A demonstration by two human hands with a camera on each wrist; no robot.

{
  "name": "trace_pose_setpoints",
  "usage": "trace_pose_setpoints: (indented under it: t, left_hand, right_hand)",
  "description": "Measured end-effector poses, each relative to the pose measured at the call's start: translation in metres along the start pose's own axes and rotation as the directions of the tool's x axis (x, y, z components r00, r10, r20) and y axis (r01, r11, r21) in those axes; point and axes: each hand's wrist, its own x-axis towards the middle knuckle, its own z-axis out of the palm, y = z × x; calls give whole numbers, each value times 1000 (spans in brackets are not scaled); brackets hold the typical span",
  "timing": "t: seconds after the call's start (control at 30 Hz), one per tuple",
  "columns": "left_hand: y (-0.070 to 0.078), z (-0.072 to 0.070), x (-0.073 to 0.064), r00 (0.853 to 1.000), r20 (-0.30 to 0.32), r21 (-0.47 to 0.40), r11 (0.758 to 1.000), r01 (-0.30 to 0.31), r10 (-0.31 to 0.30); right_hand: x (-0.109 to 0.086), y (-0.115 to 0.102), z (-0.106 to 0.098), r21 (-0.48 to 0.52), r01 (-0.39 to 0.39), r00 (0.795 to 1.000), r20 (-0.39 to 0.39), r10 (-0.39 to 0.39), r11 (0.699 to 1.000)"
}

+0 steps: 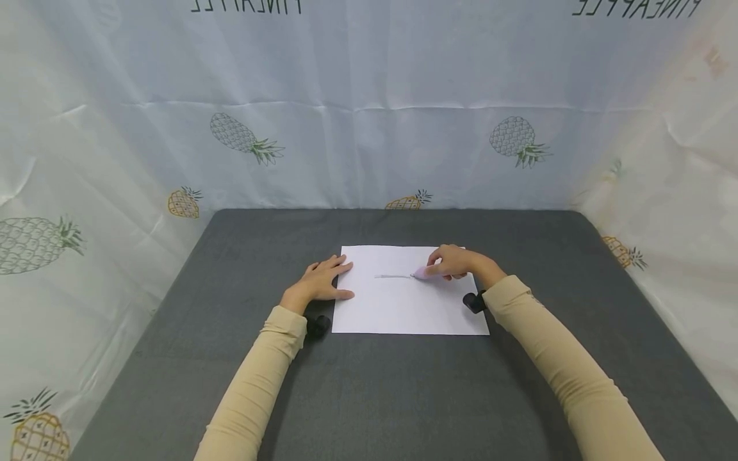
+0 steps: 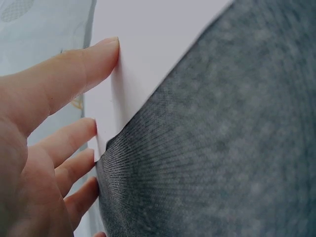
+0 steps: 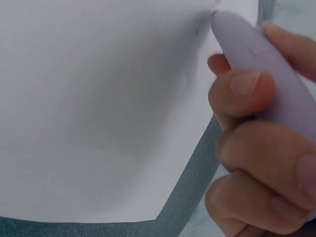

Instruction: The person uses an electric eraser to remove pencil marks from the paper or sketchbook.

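A sheet of white paper (image 1: 398, 307) lies on the dark grey table. My right hand (image 1: 452, 261) grips a thick, rounded, light purple tool (image 3: 266, 64), fingers curled round its body. The tool's narrow tip is down at the right end of a thin grey line (image 1: 392, 276) on the paper; I cannot tell whether the tool is a pen or a cutter. At the paper's left edge, my left hand (image 1: 319, 280) rests with fingers spread, its thumb (image 2: 94, 61) and fingertips on the sheet.
Dark grey cloth covers the table (image 1: 398, 390) around the paper. Behind it and along both sides hangs a pale curtain (image 1: 369, 77) printed with pineapples. A black wrist camera (image 1: 474, 302) sits below the right hand, another (image 1: 318, 326) below the left.
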Motion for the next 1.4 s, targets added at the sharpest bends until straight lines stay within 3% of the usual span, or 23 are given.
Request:
trace_pose_setpoints:
  t: [0.4, 0.53, 0.7, 0.93, 1.07, 1.23, 1.4]
  left_hand:
    - [-1, 2, 0, 1000, -5, -7, 1000, -10, 10]
    - [-9, 5, 5, 999, -18, -44, 998, -40, 39]
    - [-16, 9, 12, 999, -11, -47, 998, -34, 34]
    - [-10, 5, 7, 1000, -5, -53, 998, -28, 28]
    - [-3, 1, 1, 1000, -2, -30, 999, -12, 12]
    - [1, -1, -2, 1000, -11, 4, 1000, -2, 2]
    - [1, -2, -2, 1000, -9, -7, 1000, -9, 9]
  right_hand:
    - [-1, -5, -2, -21, 2, 999, 33, -1, 1000]
    - [0, -4, -2, -30, -1, 1000, 25, 1, 1000]
    - [2, -4, -3, -34, -18, 999, 32, 19, 999]
    - [4, -5, -4, -36, -19, 1000, 15, 19, 999]
    - [4, -5, -4, -42, -16, 999, 39, 18, 999]
    - [4, -7, -3, -30, -19, 1000, 7, 20, 999]
    - [4, -8, -3, -38, -16, 999, 42, 18, 999]
